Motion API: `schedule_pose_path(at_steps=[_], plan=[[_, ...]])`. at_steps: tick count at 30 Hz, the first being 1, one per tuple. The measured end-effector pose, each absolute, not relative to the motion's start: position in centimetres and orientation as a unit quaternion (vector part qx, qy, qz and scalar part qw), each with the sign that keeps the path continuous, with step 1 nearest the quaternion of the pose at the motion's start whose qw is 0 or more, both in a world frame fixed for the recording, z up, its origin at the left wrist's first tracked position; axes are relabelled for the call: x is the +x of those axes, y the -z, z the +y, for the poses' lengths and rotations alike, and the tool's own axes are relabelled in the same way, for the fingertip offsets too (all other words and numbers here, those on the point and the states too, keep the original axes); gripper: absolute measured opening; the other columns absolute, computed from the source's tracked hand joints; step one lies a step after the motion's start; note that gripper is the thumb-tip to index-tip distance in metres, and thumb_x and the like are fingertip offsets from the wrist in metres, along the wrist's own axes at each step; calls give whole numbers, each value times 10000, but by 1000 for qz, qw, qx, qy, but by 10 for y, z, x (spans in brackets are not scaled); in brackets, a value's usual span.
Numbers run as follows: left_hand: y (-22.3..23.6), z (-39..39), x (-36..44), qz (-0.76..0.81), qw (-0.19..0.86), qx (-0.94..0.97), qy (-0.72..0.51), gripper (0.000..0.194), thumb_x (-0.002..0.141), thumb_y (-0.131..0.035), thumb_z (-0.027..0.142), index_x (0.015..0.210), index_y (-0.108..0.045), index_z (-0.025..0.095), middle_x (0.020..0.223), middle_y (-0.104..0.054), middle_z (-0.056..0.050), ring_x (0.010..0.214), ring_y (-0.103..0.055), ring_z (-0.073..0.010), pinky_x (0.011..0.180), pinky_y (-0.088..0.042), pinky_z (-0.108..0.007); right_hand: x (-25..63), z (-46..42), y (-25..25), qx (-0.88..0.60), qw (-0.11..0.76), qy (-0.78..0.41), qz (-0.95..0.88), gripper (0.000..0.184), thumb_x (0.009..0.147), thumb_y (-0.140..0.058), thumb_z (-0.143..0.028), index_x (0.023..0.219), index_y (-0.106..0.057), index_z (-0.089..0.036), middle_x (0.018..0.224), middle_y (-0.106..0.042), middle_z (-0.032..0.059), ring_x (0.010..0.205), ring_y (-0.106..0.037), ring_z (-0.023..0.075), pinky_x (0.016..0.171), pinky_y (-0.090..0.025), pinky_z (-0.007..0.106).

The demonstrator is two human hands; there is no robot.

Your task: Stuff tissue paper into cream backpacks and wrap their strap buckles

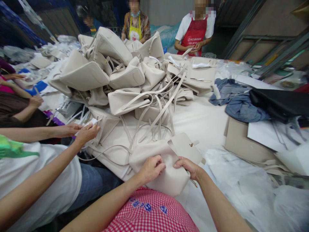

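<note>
A cream handbag (156, 153) lies on the table right in front of me, its flap (184, 146) with a small metal clasp folded out toward the right. My right hand (187, 167) grips the bag's right side, thumb on top and fingers partly hidden beneath. Over the front of the bag is my left hand (152, 168), fingers curled in and thumb close to the fingertips. Whether anything is pinched there cannot be made out. A thin pointed tip (193, 183) shows below my right hand. The bag's strap (113, 146) loops away to the left.
A big heap of cream handbags (103, 71) fills the table's middle. Close on my left, a co-worker's hands (84, 132) hold a small white piece. Folded denim (238, 100), a black bag (280, 101) and clear plastic (236, 180) lie rightward. Two aproned people stand across.
</note>
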State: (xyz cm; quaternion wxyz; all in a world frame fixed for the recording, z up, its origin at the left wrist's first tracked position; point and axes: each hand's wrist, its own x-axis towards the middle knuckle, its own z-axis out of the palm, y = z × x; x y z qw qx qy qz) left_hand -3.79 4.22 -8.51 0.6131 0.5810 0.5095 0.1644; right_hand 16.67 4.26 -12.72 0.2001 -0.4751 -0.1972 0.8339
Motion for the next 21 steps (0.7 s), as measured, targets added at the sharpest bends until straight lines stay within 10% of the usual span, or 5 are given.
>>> schedule_pose_path(at_steps=[4, 12, 21], plan=[[88, 43, -33, 539, 580, 589, -159, 274, 616, -717, 314, 680, -484, 185, 515, -509, 63, 475, -499, -106, 471, -382, -209, 166, 43, 128, -473, 193, -837, -197, 380, 442, -633, -152, 817, -690, -143, 613, -718, 20, 547, -645, 175, 531, -489, 255], [95, 41, -37, 502, 707, 470, -165, 138, 798, -469, 308, 782, -487, 172, 617, -581, 18, 497, -577, -104, 508, -483, -237, 168, 42, 133, -461, 203, -840, -199, 377, 464, -644, -152, 837, -696, -127, 656, -733, 37, 546, -646, 171, 531, -492, 254], [82, 35, -34, 508, 458, 718, -132, 68, 780, -550, 233, 743, -517, 187, 658, -558, 13, 635, -532, -144, 633, -388, -254, 168, 43, 134, -459, 204, -841, -203, 407, 472, -630, -150, 872, -697, -128, 651, -735, 30, 532, -645, 164, 517, -493, 247]])
